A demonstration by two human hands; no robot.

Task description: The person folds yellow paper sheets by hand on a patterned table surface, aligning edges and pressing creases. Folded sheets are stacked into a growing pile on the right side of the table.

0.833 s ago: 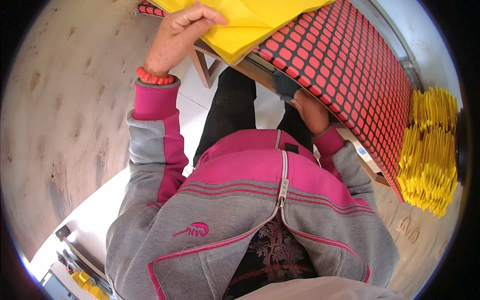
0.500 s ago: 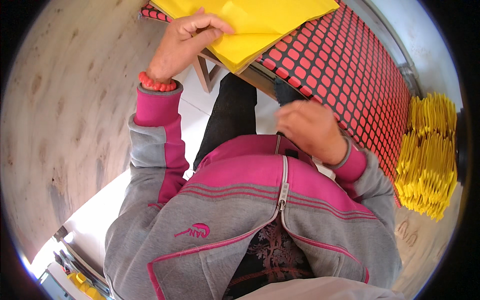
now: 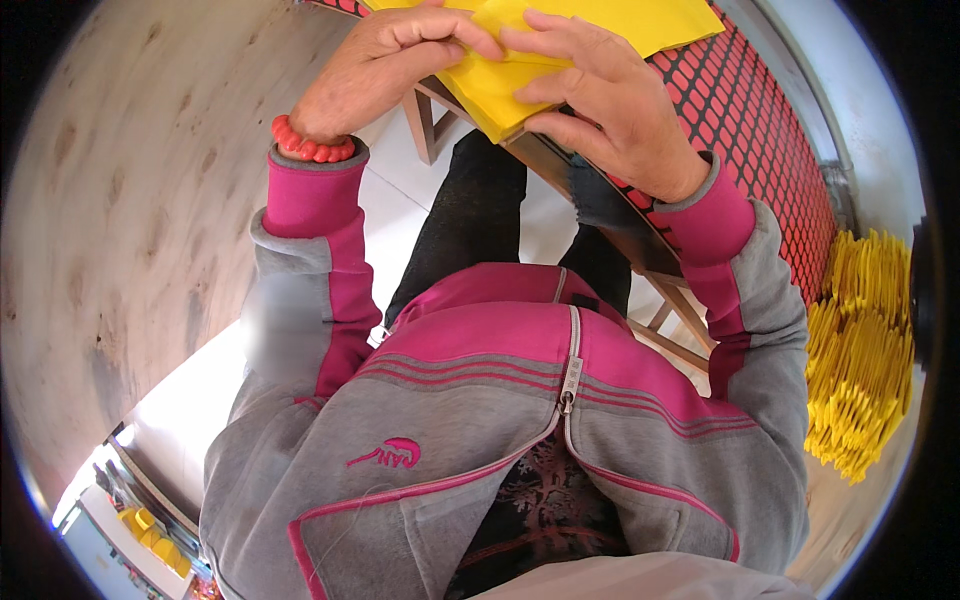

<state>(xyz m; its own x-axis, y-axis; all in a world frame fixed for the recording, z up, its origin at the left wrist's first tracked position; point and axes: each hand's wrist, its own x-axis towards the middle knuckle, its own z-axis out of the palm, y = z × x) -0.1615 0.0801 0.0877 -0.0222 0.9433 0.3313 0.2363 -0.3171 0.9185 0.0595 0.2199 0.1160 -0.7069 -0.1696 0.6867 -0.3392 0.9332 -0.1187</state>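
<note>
A stack of thin yellow sheets [image 3: 497, 105], paper by the look of it, lies at the near corner of a red-and-black patterned tabletop [image 3: 735, 100]. At the stack's left edge, my left hand [image 3: 375, 72], with a red bead bracelet [image 3: 310, 145] at its wrist, pinches the top yellow sheet between thumb and fingers. My right hand [image 3: 615, 105] rests over the stack from the right, its fingers spread and the fingertips on the yellow surface. Between the two hands the top sheet looks raised in a fold.
Bundles of folded yellow pieces [image 3: 860, 350] stand at the right, beside the table. A large pale wooden board [image 3: 140, 200] fills the left side. Wooden legs [image 3: 430, 130] show beneath the tabletop. At lower left is a shelf-like unit with yellow items [image 3: 155, 540].
My right hand has risen from near my lap onto the yellow stack, and its fingers have spread. The left hand stays at the sheet's edge. The view has shifted slightly.
</note>
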